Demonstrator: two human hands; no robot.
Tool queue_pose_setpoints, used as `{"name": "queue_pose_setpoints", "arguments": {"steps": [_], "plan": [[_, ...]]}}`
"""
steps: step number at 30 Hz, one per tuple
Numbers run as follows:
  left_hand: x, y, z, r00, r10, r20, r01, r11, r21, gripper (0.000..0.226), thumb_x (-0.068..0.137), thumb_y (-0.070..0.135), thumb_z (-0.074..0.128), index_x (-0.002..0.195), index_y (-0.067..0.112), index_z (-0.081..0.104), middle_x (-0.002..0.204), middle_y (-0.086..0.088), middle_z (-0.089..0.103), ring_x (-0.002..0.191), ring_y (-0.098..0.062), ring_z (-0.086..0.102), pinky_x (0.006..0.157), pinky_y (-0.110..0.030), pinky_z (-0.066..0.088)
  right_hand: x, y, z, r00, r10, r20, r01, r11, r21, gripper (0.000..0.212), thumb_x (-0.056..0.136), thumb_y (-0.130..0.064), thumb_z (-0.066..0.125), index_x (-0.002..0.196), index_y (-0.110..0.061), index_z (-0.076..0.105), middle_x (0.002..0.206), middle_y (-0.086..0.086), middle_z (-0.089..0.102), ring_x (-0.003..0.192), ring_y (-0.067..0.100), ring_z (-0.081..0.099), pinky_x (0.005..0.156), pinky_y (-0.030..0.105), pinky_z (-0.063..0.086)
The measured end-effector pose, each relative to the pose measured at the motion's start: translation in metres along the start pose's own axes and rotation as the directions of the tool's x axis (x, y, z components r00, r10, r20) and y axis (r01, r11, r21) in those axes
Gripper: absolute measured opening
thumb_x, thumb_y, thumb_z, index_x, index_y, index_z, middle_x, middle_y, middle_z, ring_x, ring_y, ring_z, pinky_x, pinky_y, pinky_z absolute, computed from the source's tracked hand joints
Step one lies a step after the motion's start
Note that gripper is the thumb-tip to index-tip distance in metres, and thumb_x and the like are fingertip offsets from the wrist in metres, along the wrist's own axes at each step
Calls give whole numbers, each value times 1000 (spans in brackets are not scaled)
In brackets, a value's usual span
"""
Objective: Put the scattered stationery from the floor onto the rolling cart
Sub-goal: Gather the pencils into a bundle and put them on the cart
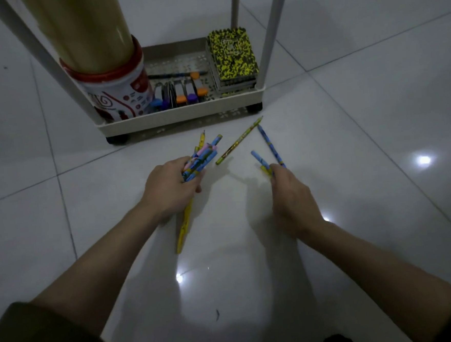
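This looks like a room in a home, dimly lit. The floor is laid with large glossy white tiles with thin grout lines, and it mirrors small ceiling lights as bright spots. A cream plastic rolling cart on black castors stands on it, of the household storage sort, with white posts. Its bottom shelf holds a stack of yellow-and-black notebooks, a row of small staplers, and a red-and-white tub with a gold roll standing in it. Patterned pencils lie loose on the tiles.
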State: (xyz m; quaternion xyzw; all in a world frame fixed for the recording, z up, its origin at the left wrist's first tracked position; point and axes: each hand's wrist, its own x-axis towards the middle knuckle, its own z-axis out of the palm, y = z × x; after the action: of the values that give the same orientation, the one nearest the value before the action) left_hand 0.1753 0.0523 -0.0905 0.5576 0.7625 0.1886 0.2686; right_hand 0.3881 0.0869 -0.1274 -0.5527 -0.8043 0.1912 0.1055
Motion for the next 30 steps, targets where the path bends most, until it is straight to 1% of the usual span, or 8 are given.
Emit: {"name": "queue_pose_setpoints", "arguments": {"steps": [7, 11, 16, 20, 23, 25, 27, 30], "plan": [[55, 29, 18, 997, 39, -63, -31, 993, 113, 17, 85, 34, 59, 92, 20, 63, 81, -5, 62, 86, -29, 59, 61, -29, 37, 48, 16, -9, 971, 240, -7, -240, 969, -55, 39, 91, -30, 53, 120, -5, 45, 119, 19, 44, 94, 43, 55, 69, 36, 38], [75, 41, 33, 999, -47, -20, 50, 982, 181, 38, 72, 51, 69, 89, 17, 63, 81, -4, 59, 83, -25, 56, 60, -29, 37, 56, 21, -8, 967, 240, -88, -235, 970, 61, 13, 86, -15, 54, 85, -2, 50, 92, 23, 55, 86, 40, 54, 63, 33, 30], [81, 31, 41, 997, -55, 56, 41, 972, 230, 27, 80, 41, 64, 87, 16, 61, 90, -10, 65, 85, -27, 58, 60, -30, 37, 63, 12, -6, 930, 367, -21, -363, 926, 101, 20, 79, -22, 55, 70, -6, 46, 71, 9, 49, 69, 32, 48, 60, 29, 33], [62, 21, 24, 994, -94, 59, 95, 995, -13, 33, 74, 37, 68, 58, 11, 53, 62, -10, 55, 65, -27, 52, 55, -32, 39, 69, -10, -4, 919, 391, 55, -386, 859, 337, 35, 88, -19, 44, 55, -11, 36, 53, 5, 38, 55, 25, 40, 53, 31, 27], [36, 15, 4, 992, -107, 68, 125, 911, -393, 23, 71, 30, 75, 63, 10, 66, 54, -8, 60, 52, -18, 53, 56, -31, 46, 69, -40, -4, 909, 359, 213, -368, 447, 816, 31, 95, -23, 45, 65, -13, 43, 44, 0, 31, 38, 16, 29, 40, 23, 24], [19, 10, -8, 993, -98, 73, 121, 848, -516, 17, 73, 23, 75, 63, 12, 68, 50, 1, 58, 46, -10, 49, 53, -23, 42, 69, -61, -8, 922, 289, 257, -326, 224, 918, 27, 93, -32, 51, 79, -10, 51, 40, -4, 26, 31, 11, 23, 36, 18, 20], [4, 5, -19, 993, -96, 73, 121, 819, -561, 17, 75, 21, 74, 62, 12, 67, 49, 3, 56, 46, -6, 49, 50, -16, 41, 71, -79, -9, 939, 216, 267, -308, 187, 933, 25, 90, -32, 55, 87, -7, 57, 40, -5, 25, 31, 9, 21, 37, 16, 19], [-11, -6, -29, 985, -164, 58, 160, 730, -664, 16, 77, 20, 71, 66, 10, 65, 45, 5, 53, 44, -4, 46, 48, -12, 40, 74, -102, -5, 951, 177, 253, -296, 292, 909, 33, 93, -32, 51, 68, -11, 53, 41, -7, 30, 34, 8, 27, 39, 20, 24]]}}
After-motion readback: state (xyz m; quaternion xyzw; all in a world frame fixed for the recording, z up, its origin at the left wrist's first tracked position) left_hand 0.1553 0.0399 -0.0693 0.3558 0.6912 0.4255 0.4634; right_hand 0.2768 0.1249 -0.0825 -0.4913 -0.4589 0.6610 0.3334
